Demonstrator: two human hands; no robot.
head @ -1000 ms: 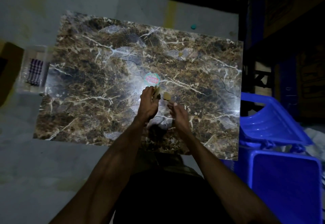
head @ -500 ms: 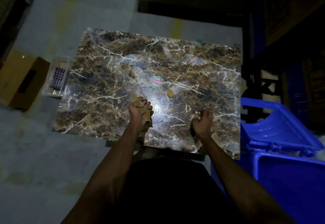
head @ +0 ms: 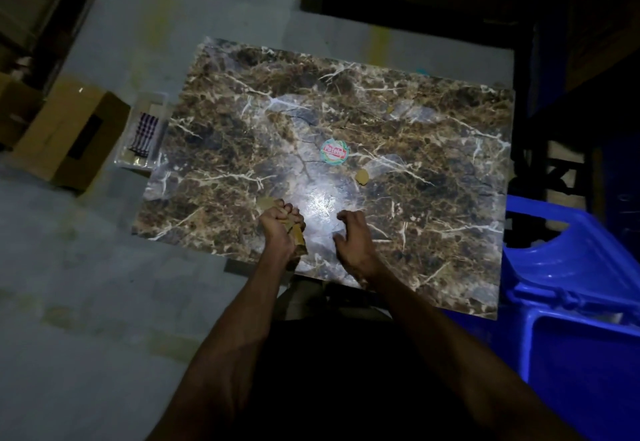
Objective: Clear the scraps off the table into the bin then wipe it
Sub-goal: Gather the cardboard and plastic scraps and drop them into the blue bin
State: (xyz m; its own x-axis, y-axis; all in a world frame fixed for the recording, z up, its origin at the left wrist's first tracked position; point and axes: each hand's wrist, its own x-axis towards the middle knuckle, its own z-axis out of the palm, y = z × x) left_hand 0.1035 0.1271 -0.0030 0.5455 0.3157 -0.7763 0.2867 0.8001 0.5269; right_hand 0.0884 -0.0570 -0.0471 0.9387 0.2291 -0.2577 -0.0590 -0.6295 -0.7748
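Note:
A brown marble-patterned table (head: pixel 242 150) fills the middle of the view. My left hand (head: pixel 278 226) grips a bundle of tan cardboard scraps (head: pixel 298 238) above the table's near edge. My right hand (head: pixel 353 236) hovers beside it with fingers loosely curled and nothing in them. One tan scrap (head: pixel 362 176) lies on the table beyond my right hand, near a round pink-and-green sticker (head: pixel 334 152). Another small scrap (head: pixel 390 109) lies further back. The blue bin (head: pixel 581 354) stands at the table's right side with its lid (head: pixel 568 260) tilted open.
A clear tray holding a checked cloth (head: pixel 145 132) sits on the floor at the table's left edge, next to a cardboard box (head: pixel 69 136). Dark shelving and crates stand behind and to the right. Grey floor lies to the left.
My right hand has moved left from the table's near right part to just beside my left hand. My left hand still grips the scraps. The view has shifted slightly.

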